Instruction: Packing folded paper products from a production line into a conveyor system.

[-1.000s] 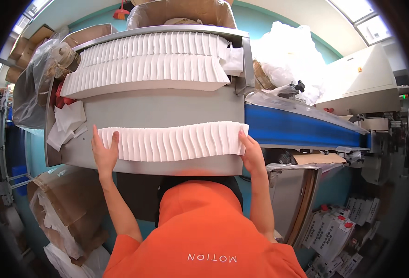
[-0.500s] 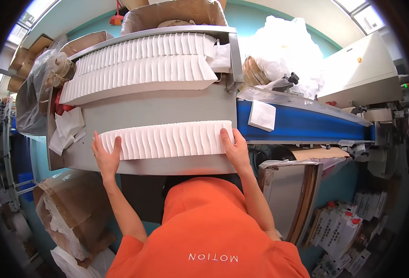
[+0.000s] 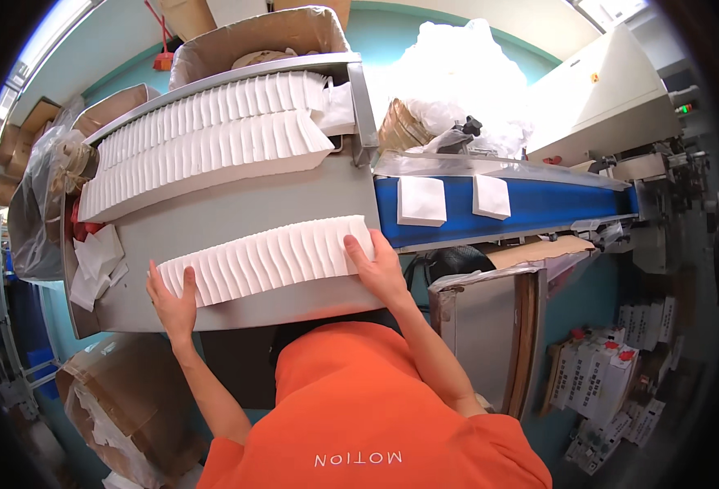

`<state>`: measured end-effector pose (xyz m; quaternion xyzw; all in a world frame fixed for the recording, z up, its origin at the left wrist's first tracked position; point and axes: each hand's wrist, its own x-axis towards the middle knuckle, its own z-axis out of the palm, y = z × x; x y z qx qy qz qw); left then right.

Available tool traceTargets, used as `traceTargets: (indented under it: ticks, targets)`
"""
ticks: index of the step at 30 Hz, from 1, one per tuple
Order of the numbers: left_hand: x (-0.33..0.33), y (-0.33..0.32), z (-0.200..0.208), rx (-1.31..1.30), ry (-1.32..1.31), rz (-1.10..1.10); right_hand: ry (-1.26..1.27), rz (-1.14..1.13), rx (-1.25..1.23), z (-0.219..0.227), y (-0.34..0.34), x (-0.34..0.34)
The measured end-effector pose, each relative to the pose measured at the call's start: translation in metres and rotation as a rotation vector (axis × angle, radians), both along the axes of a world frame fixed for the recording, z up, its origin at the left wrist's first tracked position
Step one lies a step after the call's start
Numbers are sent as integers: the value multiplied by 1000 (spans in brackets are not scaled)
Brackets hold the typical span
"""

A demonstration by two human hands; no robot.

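A long row of white folded paper napkins (image 3: 266, 259) stands on edge along the near part of the metal table (image 3: 237, 208). At its left end my left hand (image 3: 174, 308) is closed on it, thumb on the near side. My right hand (image 3: 378, 270) grips the right end, thumb over the near face, so the row is held between both hands. Whether it rests on the table or is slightly raised, I cannot tell. Two more rows of napkins (image 3: 205, 159) lie side by side along the table's far edge.
Right of the table runs a blue conveyor belt (image 3: 547, 200) carrying two square napkin stacks (image 3: 421, 201). Crumpled loose napkins (image 3: 99, 257) lie at the table's left end. A raised metal rim (image 3: 363, 114) bounds its far right corner. A large cardboard box (image 3: 131, 399) stands near left.
The view has turned, so the table and held row appear more slanted and further left. A second napkin stack now shows on the blue belt. Both hands keep their hold.
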<state>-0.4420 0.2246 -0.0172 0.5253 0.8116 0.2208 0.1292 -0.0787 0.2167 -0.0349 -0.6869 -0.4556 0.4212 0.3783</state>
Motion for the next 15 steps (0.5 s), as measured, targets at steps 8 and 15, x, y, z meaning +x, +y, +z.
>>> traceTargets:
  ticks: [8, 15]
  targets:
    - [2, 3, -5, 36, 10, -22, 756, -124, -411, -23, -16, 41]
    - [14, 3, -6, 43, 17, -49, 28, 16, -46, 2, 0, 7]
